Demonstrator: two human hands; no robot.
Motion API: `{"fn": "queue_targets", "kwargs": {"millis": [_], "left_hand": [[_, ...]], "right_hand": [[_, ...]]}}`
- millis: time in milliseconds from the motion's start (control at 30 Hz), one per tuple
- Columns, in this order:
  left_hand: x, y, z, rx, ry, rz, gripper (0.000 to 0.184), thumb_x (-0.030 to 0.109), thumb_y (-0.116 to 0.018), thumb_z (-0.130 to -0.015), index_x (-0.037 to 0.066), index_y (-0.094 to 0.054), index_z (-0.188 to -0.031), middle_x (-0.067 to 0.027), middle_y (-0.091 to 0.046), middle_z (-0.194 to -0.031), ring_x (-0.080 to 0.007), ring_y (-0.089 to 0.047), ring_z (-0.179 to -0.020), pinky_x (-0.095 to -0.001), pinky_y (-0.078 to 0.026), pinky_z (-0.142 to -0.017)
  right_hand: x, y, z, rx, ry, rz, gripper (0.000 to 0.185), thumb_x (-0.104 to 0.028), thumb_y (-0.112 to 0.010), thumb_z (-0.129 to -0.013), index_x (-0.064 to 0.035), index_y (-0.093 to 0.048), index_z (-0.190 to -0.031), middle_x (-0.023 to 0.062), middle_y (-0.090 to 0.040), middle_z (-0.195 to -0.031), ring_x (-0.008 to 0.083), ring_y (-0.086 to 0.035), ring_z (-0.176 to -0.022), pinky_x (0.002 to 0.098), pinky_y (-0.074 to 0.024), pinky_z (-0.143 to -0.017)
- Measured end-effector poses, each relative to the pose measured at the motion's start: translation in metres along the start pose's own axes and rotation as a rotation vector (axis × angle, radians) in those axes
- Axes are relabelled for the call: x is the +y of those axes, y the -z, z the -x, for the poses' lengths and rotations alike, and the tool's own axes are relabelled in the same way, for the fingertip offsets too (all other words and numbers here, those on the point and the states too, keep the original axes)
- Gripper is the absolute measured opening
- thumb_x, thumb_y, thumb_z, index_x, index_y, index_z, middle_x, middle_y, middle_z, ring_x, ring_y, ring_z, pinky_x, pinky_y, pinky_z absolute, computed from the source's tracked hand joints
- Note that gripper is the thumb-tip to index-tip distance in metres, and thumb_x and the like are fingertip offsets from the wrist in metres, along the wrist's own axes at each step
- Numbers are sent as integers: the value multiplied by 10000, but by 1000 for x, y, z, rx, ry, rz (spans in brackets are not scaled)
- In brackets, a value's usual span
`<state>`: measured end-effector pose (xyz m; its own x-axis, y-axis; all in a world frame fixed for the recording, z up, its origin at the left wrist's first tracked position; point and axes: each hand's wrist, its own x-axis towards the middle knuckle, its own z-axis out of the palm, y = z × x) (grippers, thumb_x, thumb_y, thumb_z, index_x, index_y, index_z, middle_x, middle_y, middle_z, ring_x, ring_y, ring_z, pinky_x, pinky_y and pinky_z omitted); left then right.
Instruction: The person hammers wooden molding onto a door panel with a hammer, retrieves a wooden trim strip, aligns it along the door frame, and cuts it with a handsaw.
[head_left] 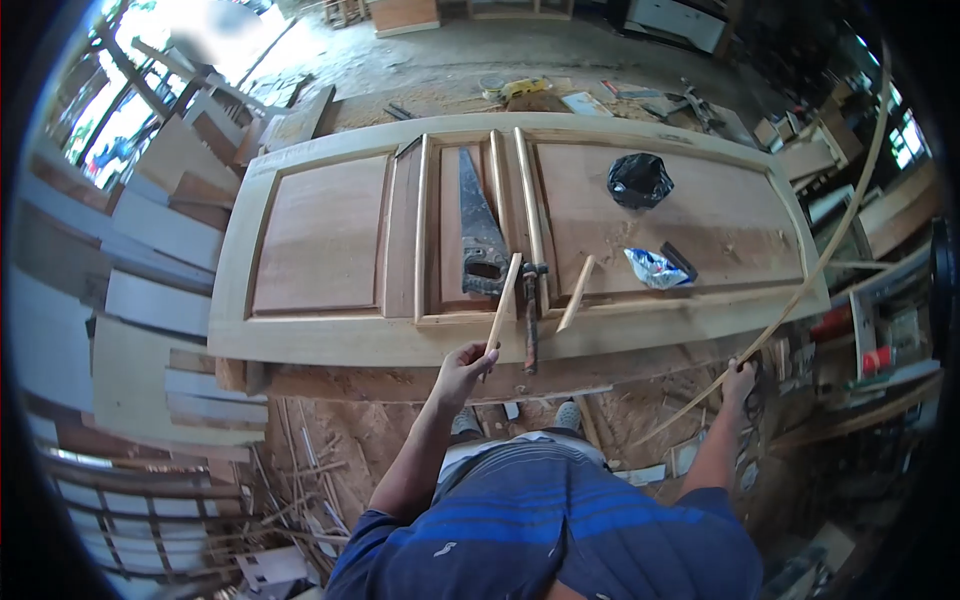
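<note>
My left hand is closed round the lower end of a short wooden strip, which points up over the near edge of a panelled wooden door. Out to the right, my right hand grips a long thin wooden strip that slants from the floor side up past the door's right end. On the door lie a handsaw, a hammer and another short wooden strip. A black plastic bag and a blue-and-white packet rest on the right panel.
Boards and panels are stacked along the left. Behind the door, a bench carries a yellow tool and other tools. Wood scraps litter the floor near my feet. More timber stands at the right.
</note>
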<state>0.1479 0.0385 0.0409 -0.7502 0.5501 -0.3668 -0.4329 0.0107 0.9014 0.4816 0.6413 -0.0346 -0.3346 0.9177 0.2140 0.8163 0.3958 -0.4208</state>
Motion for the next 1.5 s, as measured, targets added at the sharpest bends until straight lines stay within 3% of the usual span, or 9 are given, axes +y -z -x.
{"fn": "queue_targets", "kwargs": {"millis": [267, 500, 633, 733, 900, 1067, 1200, 1367, 1500], "left_hand": [[2, -148, -26, 35, 9, -72, 463, 353, -809, -1045, -22, -721, -1303, 21, -688, -997, -74, -606, -895, -257, -487, -811], [-44, -254, -75, -34, 17, -80, 490, 371, -831, -1026, -8, -728, -1319, 14, -714, -1019, -65, -616, -873, -256, -505, -756], [-35, -286, -79, -108, -46, -198, 453, 361, -869, -986, 28, -775, -1279, -49, -771, -1003, -124, -682, -817, -304, -566, -723], [-23, -279, -79, 43, -360, -622, 465, 397, -897, -936, 26, -806, -1202, -138, -799, -1038, -267, -764, -918, -392, -613, -846], [-35, -188, -84, 938, -192, -1220, 485, 398, -808, -945, 5, -672, -1196, -237, -670, -1222, -419, -626, -1176, -542, -510, -1050], [-53, -141, -86, 669, 92, -1048, 523, 320, -689, -983, -32, -512, -1326, -327, -704, -1202, -532, -692, -1148, -587, -560, -1009], [-66, -149, -91, 722, -4, -792, 432, 262, -620, -1005, -43, -458, -1264, -395, -720, -1042, -604, -700, -1028, -649, -555, -939], [-14, -226, -56, 545, -162, -635, 397, 237, -614, -1020, -16, -456, -1281, -398, -710, -1025, -586, -702, -1041, -640, -539, -909], [-13, -274, -50, 356, -453, -526, 389, 171, -681, -1019, 17, -504, -1330, -290, -717, -955, -505, -743, -958, -536, -583, -845]], "right_hand": [[12, -29, -79, -76, -33, -75, 366, -288, -805, -1006, -40, -724, -1262, 183, -778, -1101, 369, -753, -994, 493, -577, -866], [-143, -13, 8, 55, 371, -433, 429, -450, -776, -1035, -49, -688, -1158, 91, -651, -1018, 222, -643, -910, 404, -524, -751], [-229, -3, 54, -915, 303, -965, 365, -404, -743, -1076, -51, -673, -1138, 45, -652, -950, 137, -646, -802, 319, -517, -718], [-248, -36, 41, -1072, 96, -995, 293, -336, -702, -1110, -49, -643, -1120, 34, -655, -869, 126, -624, -675, 284, -512, -660], [-208, -119, -73, -580, 298, -540, 318, -202, -746, -1043, 36, -634, -1222, 196, -739, -994, 319, -742, -809, 442, -611, -743], [-196, -92, -106, -256, 302, -196, 565, -215, -785, -982, 23, -600, -1461, 298, -612, -1439, 482, -567, -1383, 552, -473, -1108], [-213, -48, -69, -4, 540, -336, 531, -249, -801, -974, -49, -638, -1438, 241, -649, -1390, 449, -577, -1329, 546, -463, -1105], [-249, -31, 24, -1000, 501, -811, 410, -339, -799, -1019, -34, -723, -1283, 115, -769, -1118, 230, -720, -1013, 386, -564, -919], [-285, -30, 83, -1338, 301, -1121, 315, -280, -679, -1112, -2, -706, -1258, 95, -765, -1086, 161, -718, -984, 317, -563, -854]]}}
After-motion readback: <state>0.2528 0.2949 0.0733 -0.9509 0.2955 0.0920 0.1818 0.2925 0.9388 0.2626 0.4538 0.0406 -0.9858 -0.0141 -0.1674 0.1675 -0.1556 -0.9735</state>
